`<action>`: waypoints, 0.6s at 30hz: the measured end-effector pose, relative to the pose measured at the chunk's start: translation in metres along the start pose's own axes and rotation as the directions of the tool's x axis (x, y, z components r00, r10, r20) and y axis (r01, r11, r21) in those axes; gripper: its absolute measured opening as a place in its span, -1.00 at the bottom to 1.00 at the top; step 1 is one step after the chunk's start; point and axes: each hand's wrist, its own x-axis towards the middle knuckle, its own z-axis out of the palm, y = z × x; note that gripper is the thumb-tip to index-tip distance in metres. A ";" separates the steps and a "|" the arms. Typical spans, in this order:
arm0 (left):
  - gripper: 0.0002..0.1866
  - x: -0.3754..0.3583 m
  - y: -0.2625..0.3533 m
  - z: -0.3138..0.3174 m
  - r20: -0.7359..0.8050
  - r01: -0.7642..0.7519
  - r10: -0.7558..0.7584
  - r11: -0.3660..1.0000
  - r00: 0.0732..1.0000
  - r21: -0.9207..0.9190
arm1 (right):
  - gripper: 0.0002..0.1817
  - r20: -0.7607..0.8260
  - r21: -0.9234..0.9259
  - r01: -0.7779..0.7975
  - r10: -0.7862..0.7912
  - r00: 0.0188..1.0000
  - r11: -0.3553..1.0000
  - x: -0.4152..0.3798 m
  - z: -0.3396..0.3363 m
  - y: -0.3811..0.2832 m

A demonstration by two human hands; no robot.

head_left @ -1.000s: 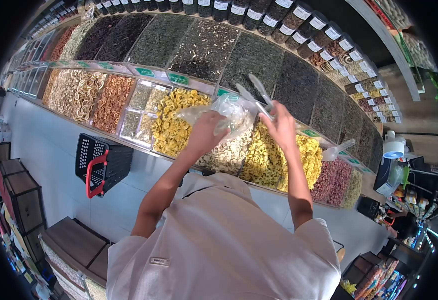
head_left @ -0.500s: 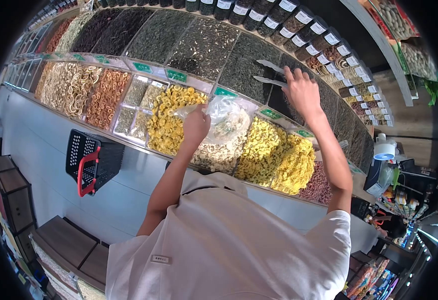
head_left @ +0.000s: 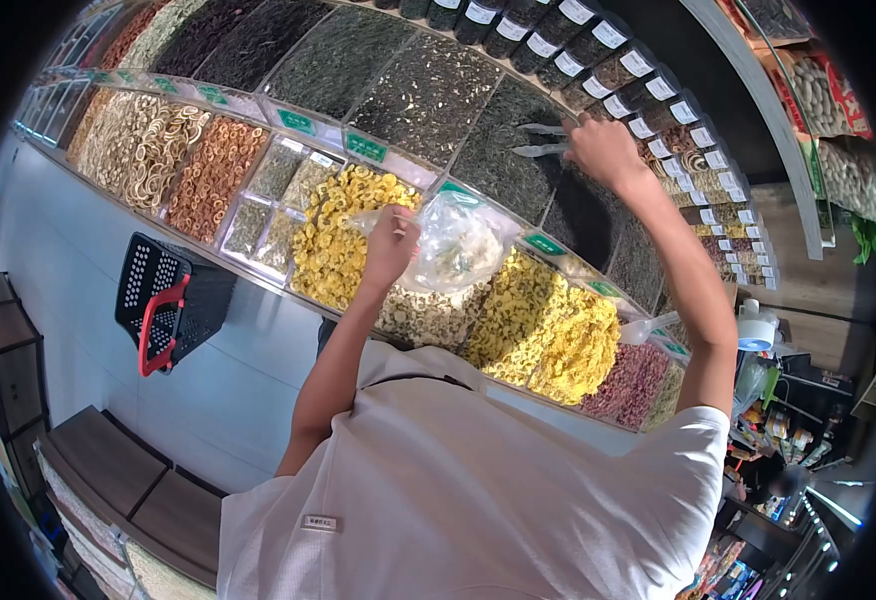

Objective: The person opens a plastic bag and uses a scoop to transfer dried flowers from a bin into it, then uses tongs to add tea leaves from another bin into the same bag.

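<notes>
My left hand [head_left: 391,243] is closed on the edge of a clear plastic bag [head_left: 448,240], holding it over the bins. Pale pieces and some green bits show inside the bag. In my right hand [head_left: 606,152] is a pair of tongs [head_left: 540,151], its two arms a little apart and pointing left above a bin of dark dried leaves [head_left: 508,175]. Whether anything sits between the tong tips cannot be made out. Under and beside the bag lie yellow dried flowers [head_left: 343,245] and pale dried flowers [head_left: 438,312].
More yellow flowers [head_left: 528,325], pink buds [head_left: 623,385] and a clear scoop [head_left: 648,327] are at the right. Labelled jars [head_left: 598,85] line the back. Orange rings [head_left: 216,175] fill a bin at left. A black basket [head_left: 183,300] with a red handle stands on the floor.
The view has shifted slightly. My right hand has moved a little to the right with the tongs, whose arms look closer together. My left hand still grips the bag.
</notes>
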 end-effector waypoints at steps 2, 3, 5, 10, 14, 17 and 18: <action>-0.82 -0.001 0.002 -0.002 0.012 0.029 -0.029 0.999 1.000 -0.037 | -0.60 0.005 0.016 -0.011 0.010 1.000 1.000 -0.006 -0.004 -0.001; -0.84 -0.002 0.002 -0.002 0.033 0.034 -0.032 0.999 0.999 -0.034 | -0.60 0.015 0.032 -0.029 0.029 0.999 0.999 -0.009 -0.005 -0.001; -0.86 -0.002 0.004 -0.001 0.061 0.039 -0.037 0.999 0.997 -0.028 | -0.61 -0.023 0.054 -0.017 0.019 1.000 0.998 -0.014 0.001 0.001; -0.78 -0.004 0.002 -0.001 0.103 0.015 -0.023 0.997 0.994 0.081 | -0.64 -0.030 0.092 -0.038 0.040 0.999 0.995 -0.023 0.004 0.002; -0.77 -0.003 0.004 -0.001 0.089 0.018 -0.031 0.990 0.996 0.137 | -0.65 -0.025 0.129 -0.061 0.065 0.998 0.990 -0.028 0.003 0.005; -0.76 -0.003 0.006 0.001 0.070 0.017 -0.028 0.987 0.997 0.160 | -0.62 -0.024 0.169 -0.086 0.092 0.995 0.982 -0.035 0.000 0.009; -0.76 -0.001 0.007 0.003 0.052 -0.047 0.035 0.968 0.998 0.245 | -0.60 -0.053 0.194 -0.092 0.104 0.993 0.977 -0.037 -0.001 0.011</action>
